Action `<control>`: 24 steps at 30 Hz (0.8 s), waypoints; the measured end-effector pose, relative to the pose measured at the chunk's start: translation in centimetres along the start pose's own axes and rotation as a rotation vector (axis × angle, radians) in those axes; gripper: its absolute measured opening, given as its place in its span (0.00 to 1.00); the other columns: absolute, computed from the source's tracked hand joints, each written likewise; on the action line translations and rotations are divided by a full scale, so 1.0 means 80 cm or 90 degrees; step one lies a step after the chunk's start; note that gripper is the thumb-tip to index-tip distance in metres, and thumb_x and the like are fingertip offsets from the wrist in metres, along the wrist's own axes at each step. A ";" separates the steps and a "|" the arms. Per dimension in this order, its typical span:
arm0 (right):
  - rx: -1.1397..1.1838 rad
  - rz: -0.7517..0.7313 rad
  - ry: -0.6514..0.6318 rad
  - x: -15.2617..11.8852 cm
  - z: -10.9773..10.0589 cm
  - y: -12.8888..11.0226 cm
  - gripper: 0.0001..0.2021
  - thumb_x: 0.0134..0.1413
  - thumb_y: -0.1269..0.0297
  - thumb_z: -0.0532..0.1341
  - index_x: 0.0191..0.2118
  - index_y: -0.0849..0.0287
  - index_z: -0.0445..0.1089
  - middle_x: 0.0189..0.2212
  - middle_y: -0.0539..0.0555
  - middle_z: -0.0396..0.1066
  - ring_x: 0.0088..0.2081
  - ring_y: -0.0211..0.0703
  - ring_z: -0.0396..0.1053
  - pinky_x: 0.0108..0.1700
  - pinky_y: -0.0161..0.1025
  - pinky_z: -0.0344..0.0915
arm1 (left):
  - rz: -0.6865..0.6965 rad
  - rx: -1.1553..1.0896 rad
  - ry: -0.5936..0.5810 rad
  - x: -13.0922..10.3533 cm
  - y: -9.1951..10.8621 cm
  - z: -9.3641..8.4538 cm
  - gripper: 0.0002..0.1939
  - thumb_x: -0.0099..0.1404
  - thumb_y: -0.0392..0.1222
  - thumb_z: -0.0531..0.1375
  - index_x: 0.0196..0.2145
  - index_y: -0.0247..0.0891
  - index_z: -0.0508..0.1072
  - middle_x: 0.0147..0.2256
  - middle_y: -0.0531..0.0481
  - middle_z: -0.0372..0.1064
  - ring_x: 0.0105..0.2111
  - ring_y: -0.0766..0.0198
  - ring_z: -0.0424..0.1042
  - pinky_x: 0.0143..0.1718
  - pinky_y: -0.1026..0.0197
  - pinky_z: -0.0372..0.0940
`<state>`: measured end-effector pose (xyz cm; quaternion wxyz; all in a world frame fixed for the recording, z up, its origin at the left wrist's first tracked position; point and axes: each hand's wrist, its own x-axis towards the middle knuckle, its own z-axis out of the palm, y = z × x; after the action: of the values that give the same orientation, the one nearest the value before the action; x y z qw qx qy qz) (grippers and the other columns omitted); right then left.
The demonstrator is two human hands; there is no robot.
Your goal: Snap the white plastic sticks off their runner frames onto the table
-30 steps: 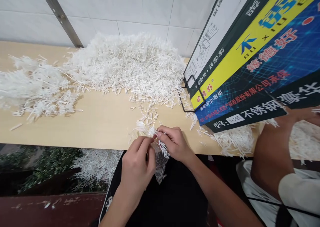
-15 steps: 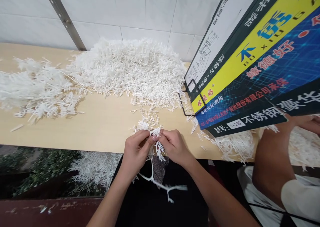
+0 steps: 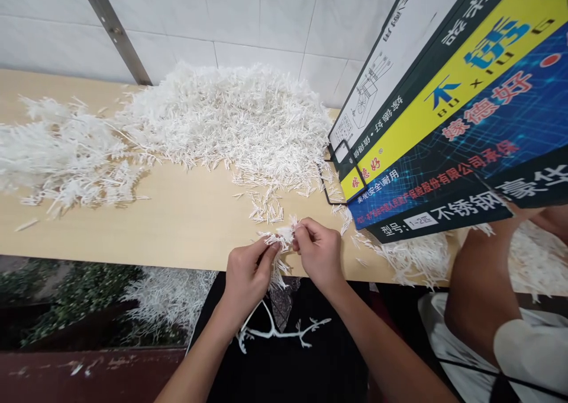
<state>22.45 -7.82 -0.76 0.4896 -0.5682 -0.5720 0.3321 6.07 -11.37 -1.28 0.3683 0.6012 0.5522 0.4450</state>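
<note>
My left hand (image 3: 248, 276) is closed in a pinch on a white, many-tipped plastic sprig (image 3: 278, 237) just above the table's front edge. My right hand (image 3: 323, 255), beside it, pinches the sprig's right end between thumb and fingertips. More white tips (image 3: 277, 273) hang below the fingers. A bare, forked white branch (image 3: 274, 333) dangles over my dark-clothed lap; whether it joins the held sprig is hidden. Short loose white pieces (image 3: 266, 206) lie on the table just beyond my hands.
A large heap of white sprigs (image 3: 231, 119) lies against the tiled wall, with a smaller heap (image 3: 66, 154) at left. A printed box (image 3: 444, 131) stands at right by a black wire stand (image 3: 332, 184). Another person's arm (image 3: 483, 273) shows beneath it. White branches (image 3: 168, 302) are below the table.
My hands have drawn slightly apart, the right one moving up and right. The sprig between them now lies more sideways, and the dangling branch has swung and turned.
</note>
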 end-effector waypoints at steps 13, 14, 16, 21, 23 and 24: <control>-0.001 -0.019 -0.008 -0.001 0.003 -0.002 0.20 0.69 0.53 0.59 0.59 0.58 0.72 0.38 0.56 0.77 0.30 0.40 0.70 0.33 0.35 0.67 | -0.147 -0.170 -0.038 0.022 0.003 -0.013 0.20 0.69 0.54 0.61 0.28 0.35 0.74 0.22 0.57 0.54 0.23 0.71 0.51 0.24 0.66 0.46; 0.007 -0.033 -0.043 -0.002 0.003 -0.004 0.19 0.68 0.53 0.60 0.57 0.58 0.73 0.39 0.56 0.77 0.31 0.40 0.71 0.33 0.35 0.67 | -0.140 -0.168 -0.040 0.021 0.003 -0.013 0.20 0.69 0.55 0.61 0.28 0.35 0.74 0.21 0.58 0.54 0.23 0.71 0.51 0.24 0.66 0.45; 0.011 -0.047 -0.140 -0.003 0.001 -0.008 0.17 0.65 0.52 0.63 0.50 0.59 0.76 0.36 0.54 0.76 0.32 0.41 0.71 0.33 0.35 0.66 | -0.114 -0.158 -0.046 0.019 0.000 -0.013 0.20 0.70 0.55 0.60 0.30 0.35 0.75 0.21 0.58 0.55 0.23 0.71 0.51 0.24 0.66 0.46; -0.028 -0.032 -0.264 0.001 0.002 -0.009 0.17 0.64 0.51 0.65 0.30 0.59 0.72 0.23 0.48 0.66 0.27 0.37 0.62 0.29 0.33 0.58 | -0.076 -0.084 -0.055 0.015 -0.003 -0.012 0.19 0.72 0.54 0.58 0.34 0.36 0.78 0.21 0.57 0.59 0.23 0.70 0.55 0.25 0.66 0.48; -0.047 -0.040 -0.237 0.001 0.002 -0.009 0.19 0.66 0.51 0.63 0.28 0.58 0.69 0.22 0.47 0.63 0.26 0.37 0.60 0.29 0.33 0.56 | -0.084 -0.070 -0.060 0.014 0.000 -0.011 0.19 0.72 0.53 0.58 0.35 0.36 0.80 0.21 0.57 0.60 0.23 0.70 0.55 0.26 0.65 0.49; -0.055 -0.044 -0.222 0.002 0.002 -0.009 0.19 0.67 0.51 0.62 0.27 0.58 0.67 0.22 0.47 0.63 0.26 0.37 0.60 0.28 0.34 0.55 | -0.088 -0.070 -0.060 0.014 0.002 -0.010 0.18 0.72 0.52 0.58 0.35 0.36 0.80 0.21 0.57 0.61 0.23 0.70 0.55 0.26 0.65 0.49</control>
<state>22.12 -7.77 -0.14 0.3696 -0.5026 -0.6808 0.3838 5.39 -10.30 -0.74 0.4565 0.5606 0.5490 0.4194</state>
